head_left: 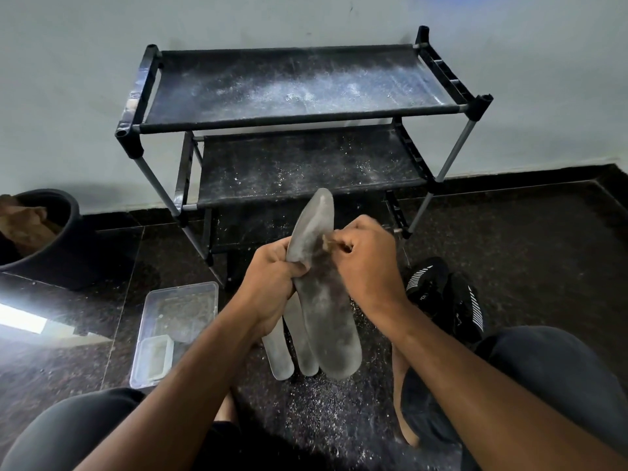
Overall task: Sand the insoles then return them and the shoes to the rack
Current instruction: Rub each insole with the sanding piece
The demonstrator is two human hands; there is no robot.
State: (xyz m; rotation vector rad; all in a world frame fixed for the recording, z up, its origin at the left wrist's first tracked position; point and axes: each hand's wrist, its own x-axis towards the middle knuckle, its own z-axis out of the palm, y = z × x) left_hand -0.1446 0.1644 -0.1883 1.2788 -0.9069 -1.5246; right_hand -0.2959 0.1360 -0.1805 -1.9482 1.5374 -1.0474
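Frame centre: left hand grips a grey foam insole while right hand fingers pinch a brown sandpaper scrap against it; sanding under way, next stroke likely needs firm support.

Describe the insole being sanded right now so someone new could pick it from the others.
Start at the black two-shelf shoe rack against the wall; just in front of it the left hand grips a bunch of grey insoles standing on end on the dark floor. The insole being sanded is the frontmost, widest one, its tip rising above both hands, with the right hand pressing a small brown sanding piece against its edge.
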